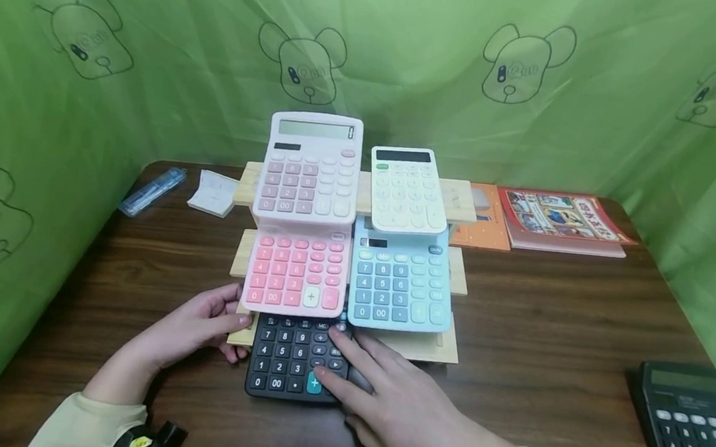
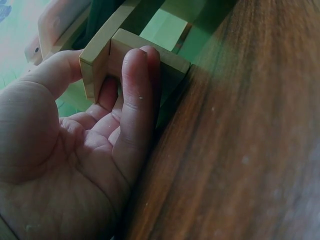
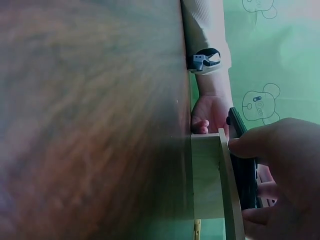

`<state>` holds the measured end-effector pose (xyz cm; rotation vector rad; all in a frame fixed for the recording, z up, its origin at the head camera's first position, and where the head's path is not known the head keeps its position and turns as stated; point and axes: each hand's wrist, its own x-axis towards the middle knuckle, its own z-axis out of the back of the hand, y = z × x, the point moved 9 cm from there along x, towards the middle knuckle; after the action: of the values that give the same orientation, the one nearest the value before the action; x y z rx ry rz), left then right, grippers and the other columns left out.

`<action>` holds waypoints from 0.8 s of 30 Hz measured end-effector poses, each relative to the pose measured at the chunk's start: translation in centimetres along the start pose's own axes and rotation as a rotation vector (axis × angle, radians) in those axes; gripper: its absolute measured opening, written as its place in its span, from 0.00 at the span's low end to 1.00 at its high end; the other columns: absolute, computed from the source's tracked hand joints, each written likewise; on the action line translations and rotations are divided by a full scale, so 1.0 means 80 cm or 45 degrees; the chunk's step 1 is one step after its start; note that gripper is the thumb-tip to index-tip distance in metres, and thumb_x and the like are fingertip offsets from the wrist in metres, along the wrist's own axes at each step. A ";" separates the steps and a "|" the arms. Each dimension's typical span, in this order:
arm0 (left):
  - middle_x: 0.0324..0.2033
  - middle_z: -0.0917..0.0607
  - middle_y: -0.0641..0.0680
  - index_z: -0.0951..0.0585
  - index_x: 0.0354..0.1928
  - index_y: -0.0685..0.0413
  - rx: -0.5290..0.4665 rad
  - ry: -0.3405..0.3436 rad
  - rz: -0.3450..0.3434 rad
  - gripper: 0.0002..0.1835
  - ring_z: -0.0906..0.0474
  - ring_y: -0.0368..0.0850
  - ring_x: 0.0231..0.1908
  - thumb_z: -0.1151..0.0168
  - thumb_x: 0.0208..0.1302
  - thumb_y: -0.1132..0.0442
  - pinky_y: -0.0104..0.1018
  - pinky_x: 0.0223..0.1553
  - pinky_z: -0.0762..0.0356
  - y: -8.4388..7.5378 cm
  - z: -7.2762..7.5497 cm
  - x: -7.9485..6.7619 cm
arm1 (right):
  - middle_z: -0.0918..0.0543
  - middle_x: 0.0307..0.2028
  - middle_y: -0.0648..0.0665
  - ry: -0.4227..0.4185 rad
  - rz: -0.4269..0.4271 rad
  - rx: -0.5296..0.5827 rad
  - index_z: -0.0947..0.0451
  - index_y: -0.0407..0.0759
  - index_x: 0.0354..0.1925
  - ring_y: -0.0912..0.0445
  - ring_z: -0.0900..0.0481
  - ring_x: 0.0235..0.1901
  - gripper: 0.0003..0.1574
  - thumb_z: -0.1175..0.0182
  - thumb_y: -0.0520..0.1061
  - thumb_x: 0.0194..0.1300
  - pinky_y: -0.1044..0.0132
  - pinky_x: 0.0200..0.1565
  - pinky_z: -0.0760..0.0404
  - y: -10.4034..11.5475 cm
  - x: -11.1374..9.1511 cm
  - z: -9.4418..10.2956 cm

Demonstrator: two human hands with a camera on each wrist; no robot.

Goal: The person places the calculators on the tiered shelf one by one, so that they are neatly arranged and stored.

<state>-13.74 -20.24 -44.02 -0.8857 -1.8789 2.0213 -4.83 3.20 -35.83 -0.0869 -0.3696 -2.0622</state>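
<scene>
A tiered wooden display rack (image 1: 436, 348) stands on the table. My left hand (image 1: 195, 330) grips the left end of its lowest tier, thumb on the slat and fingers curled below. At the lowest tier's left side lies a black calculator (image 1: 283, 353), tilted toward me. My right hand (image 1: 406, 405) holds its right edge: fingers lie over the keys, and the thumb (image 3: 245, 145) is at the underside in the right wrist view. Above it rest a pink calculator (image 1: 296, 269) and a blue calculator (image 1: 399, 291). The top tier bears a pale lilac calculator (image 1: 310, 184) and a white calculator (image 1: 407, 194).
Another black calculator (image 1: 691, 430) lies at the table's right edge. Behind the rack to the right are a red picture book (image 1: 566, 217) and an orange booklet (image 1: 488, 224). White paper (image 1: 212, 193) and a blue plastic packet (image 1: 153, 191) lie back left. Green curtain (image 1: 410, 65) surrounds the table.
</scene>
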 end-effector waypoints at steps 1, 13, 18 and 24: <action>0.46 0.19 0.68 0.41 0.67 0.64 0.003 0.001 0.004 0.26 0.18 0.69 0.34 0.48 0.74 0.62 0.60 0.32 0.18 0.000 0.000 0.000 | 0.56 0.76 0.43 0.010 0.000 0.001 0.49 0.59 0.75 0.47 0.48 0.71 0.48 0.37 0.54 0.63 0.49 0.65 0.33 0.000 0.000 -0.001; 0.50 0.21 0.67 0.40 0.68 0.60 0.000 -0.044 0.036 0.26 0.18 0.69 0.34 0.49 0.74 0.58 0.61 0.32 0.18 0.005 0.003 0.001 | 0.56 0.76 0.42 -0.007 0.024 0.018 0.49 0.57 0.75 0.48 0.50 0.72 0.51 0.35 0.52 0.60 0.49 0.68 0.38 -0.002 0.006 -0.006; 0.54 0.24 0.67 0.40 0.70 0.58 -0.016 -0.041 0.032 0.26 0.19 0.70 0.34 0.51 0.75 0.57 0.62 0.32 0.19 0.006 0.003 0.003 | 0.57 0.76 0.42 0.001 0.033 0.050 0.48 0.57 0.75 0.47 0.51 0.72 0.50 0.35 0.52 0.60 0.49 0.69 0.40 -0.005 0.009 -0.007; 0.54 0.25 0.67 0.41 0.71 0.57 -0.020 -0.032 0.024 0.26 0.19 0.70 0.34 0.51 0.76 0.58 0.62 0.32 0.19 0.008 0.001 0.004 | 0.57 0.76 0.41 -0.004 0.047 0.044 0.46 0.55 0.74 0.46 0.50 0.72 0.49 0.35 0.53 0.60 0.48 0.69 0.41 -0.003 0.008 -0.007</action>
<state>-13.90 -20.25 -44.73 -0.8891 -1.9088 2.0408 -5.33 2.61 -36.31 -0.0760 -0.4028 -2.0188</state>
